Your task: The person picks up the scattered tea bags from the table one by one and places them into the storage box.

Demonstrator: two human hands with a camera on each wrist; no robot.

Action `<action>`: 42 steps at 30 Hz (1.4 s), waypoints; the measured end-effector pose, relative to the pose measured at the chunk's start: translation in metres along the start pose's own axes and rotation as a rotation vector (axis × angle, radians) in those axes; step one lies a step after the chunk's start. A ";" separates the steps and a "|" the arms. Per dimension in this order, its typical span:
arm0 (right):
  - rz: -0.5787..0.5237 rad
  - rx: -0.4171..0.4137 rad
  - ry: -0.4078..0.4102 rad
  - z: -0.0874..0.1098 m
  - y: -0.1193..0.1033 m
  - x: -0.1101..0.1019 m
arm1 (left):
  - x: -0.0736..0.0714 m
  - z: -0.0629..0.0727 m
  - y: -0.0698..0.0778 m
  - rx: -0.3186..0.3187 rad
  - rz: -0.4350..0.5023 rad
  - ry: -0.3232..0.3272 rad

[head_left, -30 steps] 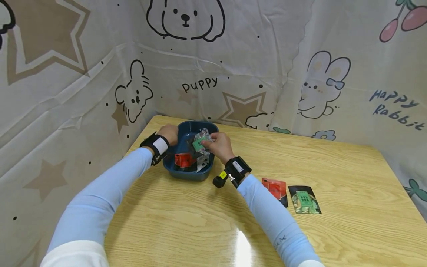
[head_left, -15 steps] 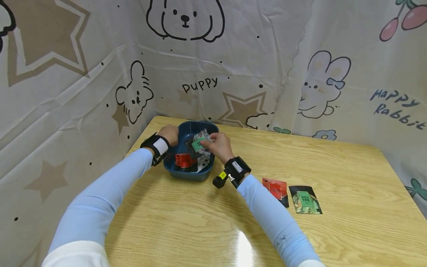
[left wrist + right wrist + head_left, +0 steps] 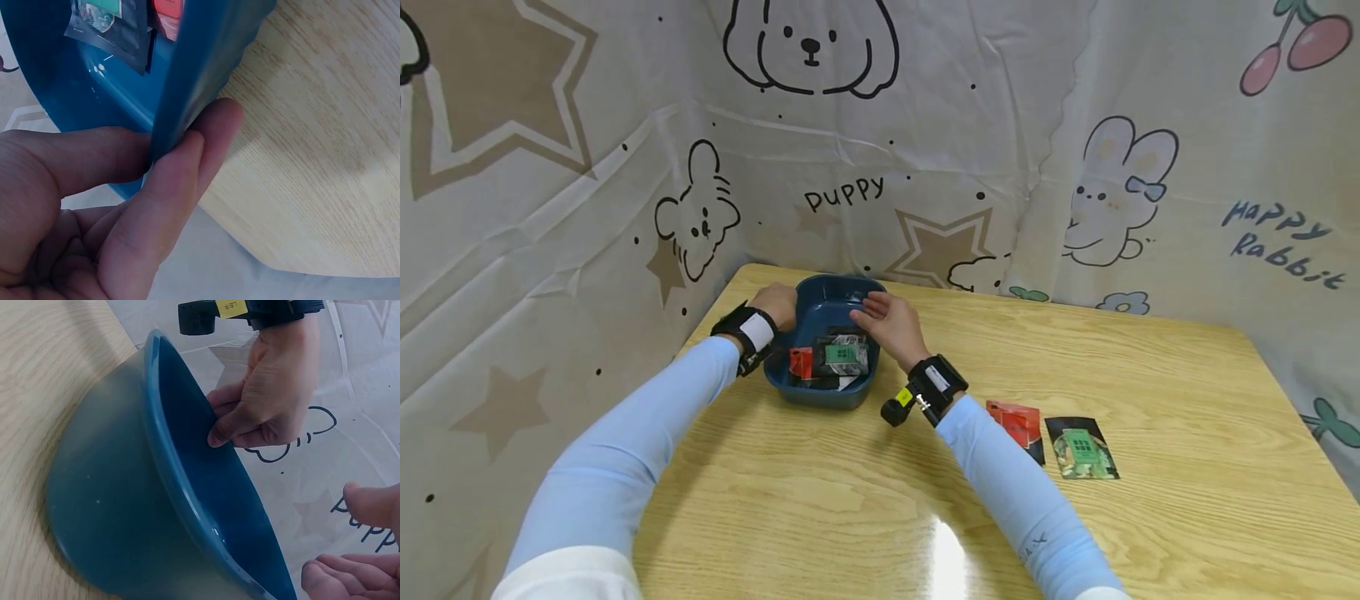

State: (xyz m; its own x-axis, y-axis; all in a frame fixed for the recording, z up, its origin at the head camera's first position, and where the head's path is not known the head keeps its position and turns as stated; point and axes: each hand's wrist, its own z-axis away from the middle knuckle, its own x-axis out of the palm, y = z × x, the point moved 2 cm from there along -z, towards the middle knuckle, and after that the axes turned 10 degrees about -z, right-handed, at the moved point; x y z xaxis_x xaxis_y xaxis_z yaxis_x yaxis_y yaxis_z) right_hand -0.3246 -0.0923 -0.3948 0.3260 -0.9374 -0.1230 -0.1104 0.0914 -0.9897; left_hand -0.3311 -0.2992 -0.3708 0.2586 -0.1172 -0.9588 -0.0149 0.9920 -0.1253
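Note:
A dark blue plastic tub [image 3: 822, 399] stands on the table. In the left wrist view, my left hand [image 3: 144, 206] pinches the tub's rim [image 3: 187, 81] between thumb and fingers. At the opposite rim, my right hand [image 3: 897, 328] is held with its fingers apart and nothing between them. A black and clear packet with a green label [image 3: 841, 355] lies on top of the pile inside the tub. Part of a red packet [image 3: 801, 363] shows beside it. The tub's wall hides the contents in the right wrist view.
Right of the tub, a red and black packet [image 3: 1017, 425] lies on the wooden table [image 3: 820, 500], partly behind my right forearm. A green-labelled packet [image 3: 1082, 448] lies beside it. Printed cloth [image 3: 925, 150] hangs along the back and left edges.
My right hand has let go of the green-labelled packet, which has dropped onto the others in the tub. The right fingers have spread. My left hand keeps its grip on the rim.

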 end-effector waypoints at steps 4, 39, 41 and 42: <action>-0.066 -0.022 0.002 0.002 0.001 -0.008 | 0.000 -0.001 0.001 0.015 0.000 0.003; -0.009 -0.040 -0.064 0.041 0.001 -0.075 | 0.000 0.007 0.001 0.006 -0.016 -0.002; 0.011 -0.036 -0.070 0.043 0.002 -0.080 | -0.002 0.006 0.001 0.014 -0.018 0.008; 0.020 -0.044 -0.072 0.042 0.007 -0.083 | -0.002 0.005 0.001 0.014 -0.018 0.010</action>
State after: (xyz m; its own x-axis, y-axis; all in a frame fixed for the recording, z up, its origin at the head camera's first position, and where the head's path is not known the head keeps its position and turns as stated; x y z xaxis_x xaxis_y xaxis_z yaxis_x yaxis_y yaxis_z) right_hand -0.3129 0.0004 -0.3949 0.3900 -0.9087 -0.1488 -0.1581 0.0931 -0.9830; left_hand -0.3267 -0.2973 -0.3672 0.2486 -0.1355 -0.9591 0.0034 0.9903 -0.1391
